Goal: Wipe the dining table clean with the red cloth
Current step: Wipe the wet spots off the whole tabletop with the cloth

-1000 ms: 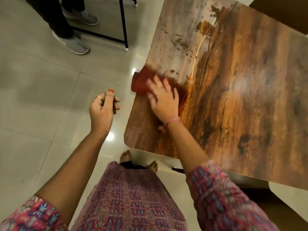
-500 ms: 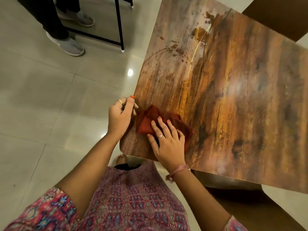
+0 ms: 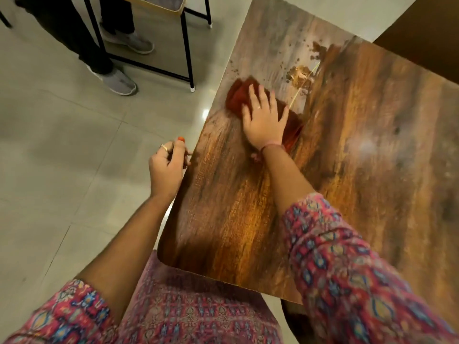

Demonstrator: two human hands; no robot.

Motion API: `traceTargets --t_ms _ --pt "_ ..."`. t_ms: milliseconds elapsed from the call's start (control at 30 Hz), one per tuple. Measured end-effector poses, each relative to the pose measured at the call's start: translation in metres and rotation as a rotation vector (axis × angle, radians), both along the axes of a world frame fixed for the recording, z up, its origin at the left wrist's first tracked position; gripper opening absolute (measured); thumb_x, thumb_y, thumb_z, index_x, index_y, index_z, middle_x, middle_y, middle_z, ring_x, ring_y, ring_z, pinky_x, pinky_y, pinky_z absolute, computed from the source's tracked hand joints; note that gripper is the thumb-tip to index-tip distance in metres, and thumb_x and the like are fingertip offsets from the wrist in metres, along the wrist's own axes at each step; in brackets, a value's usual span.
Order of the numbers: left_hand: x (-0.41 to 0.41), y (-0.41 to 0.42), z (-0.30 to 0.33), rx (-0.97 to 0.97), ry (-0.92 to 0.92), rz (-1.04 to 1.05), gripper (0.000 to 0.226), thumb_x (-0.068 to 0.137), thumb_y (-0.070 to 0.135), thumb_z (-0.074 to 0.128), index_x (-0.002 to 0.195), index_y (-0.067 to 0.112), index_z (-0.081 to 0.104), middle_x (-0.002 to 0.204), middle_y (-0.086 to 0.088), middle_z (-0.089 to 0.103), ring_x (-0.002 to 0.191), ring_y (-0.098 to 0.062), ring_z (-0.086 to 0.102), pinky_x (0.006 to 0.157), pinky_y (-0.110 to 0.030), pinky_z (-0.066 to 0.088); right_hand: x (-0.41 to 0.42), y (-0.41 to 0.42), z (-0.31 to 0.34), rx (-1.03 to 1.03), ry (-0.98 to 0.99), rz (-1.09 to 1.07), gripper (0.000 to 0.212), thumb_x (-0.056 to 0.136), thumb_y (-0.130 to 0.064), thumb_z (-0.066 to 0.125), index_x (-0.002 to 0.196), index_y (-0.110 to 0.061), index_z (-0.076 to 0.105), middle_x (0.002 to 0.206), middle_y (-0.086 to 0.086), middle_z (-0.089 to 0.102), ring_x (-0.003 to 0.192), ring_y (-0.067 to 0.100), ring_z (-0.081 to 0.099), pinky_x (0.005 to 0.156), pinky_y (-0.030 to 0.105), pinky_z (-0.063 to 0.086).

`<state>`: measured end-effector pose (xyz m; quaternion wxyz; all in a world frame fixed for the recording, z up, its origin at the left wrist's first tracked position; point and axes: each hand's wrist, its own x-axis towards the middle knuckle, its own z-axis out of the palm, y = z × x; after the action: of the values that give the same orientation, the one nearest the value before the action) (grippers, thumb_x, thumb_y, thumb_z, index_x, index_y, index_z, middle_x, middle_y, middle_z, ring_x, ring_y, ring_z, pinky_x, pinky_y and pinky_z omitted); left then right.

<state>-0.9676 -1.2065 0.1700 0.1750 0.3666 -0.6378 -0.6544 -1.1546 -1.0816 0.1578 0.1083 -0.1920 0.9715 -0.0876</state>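
We see the right hand point(image 3: 264, 120) pressed flat, fingers spread, on the red cloth point(image 3: 238, 96), which lies on the wooden surface point(image 3: 360, 157) near its left edge. At one o'clock from the cloth sit brown crumbs point(image 3: 299, 75). The left hand point(image 3: 166, 167) hangs loosely curled beside the edge, clasping nothing.
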Motion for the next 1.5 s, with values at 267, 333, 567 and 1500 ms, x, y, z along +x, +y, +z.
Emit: traceTargets --t_ms 267,333,567,1500 --pt "-0.018 -0.010 -0.009 0.100 0.018 0.079 0.034 0.098 0.022 0.048 0.068 0.010 0.059 0.048 0.010 0.056 0.051 -0.002 0.051 0.052 -0.016 0.042 -0.026 -0.007 -0.001 -0.032 0.045 -0.056 0.052 0.099 -0.048 0.026 0.149 -0.037 0.022 0.159 -0.008 0.018 0.147 0.018 0.011 0.115 0.057 0.006" --pt "-0.021 -0.014 -0.013 0.141 -0.018 0.079 0.034 0.098 0.022 0.048 0.068 0.010 0.060 0.049 0.010 0.057 0.051 -0.002 0.051 0.051 -0.015 0.042 0.016 0.003 0.003 -0.042 0.048 -0.025 0.052 0.098 -0.047 0.029 0.149 -0.036 0.025 0.158 -0.008 0.020 0.147 0.018 0.014 0.116 0.055 0.008" --pt "-0.040 -0.028 -0.021 0.308 -0.178 0.036 0.029 0.098 0.027 0.045 0.077 0.019 0.064 0.071 0.005 0.063 0.063 -0.004 0.059 0.066 -0.023 0.047 0.206 0.046 0.001 -0.076 -0.041 0.276 0.055 0.093 -0.051 0.042 0.146 -0.042 0.027 0.157 -0.015 0.018 0.147 0.013 0.009 0.116 0.049 0.009" --pt "-0.118 -0.068 -0.014 0.204 -0.151 -0.079 0.027 0.099 0.025 0.042 0.083 0.021 0.064 0.081 0.005 0.066 0.073 -0.003 0.061 0.068 -0.018 0.049 0.152 0.010 0.008 -0.032 -0.084 0.126 0.053 0.095 -0.048 0.036 0.146 -0.046 0.023 0.156 -0.019 0.016 0.146 0.009 0.012 0.114 0.040 0.005"
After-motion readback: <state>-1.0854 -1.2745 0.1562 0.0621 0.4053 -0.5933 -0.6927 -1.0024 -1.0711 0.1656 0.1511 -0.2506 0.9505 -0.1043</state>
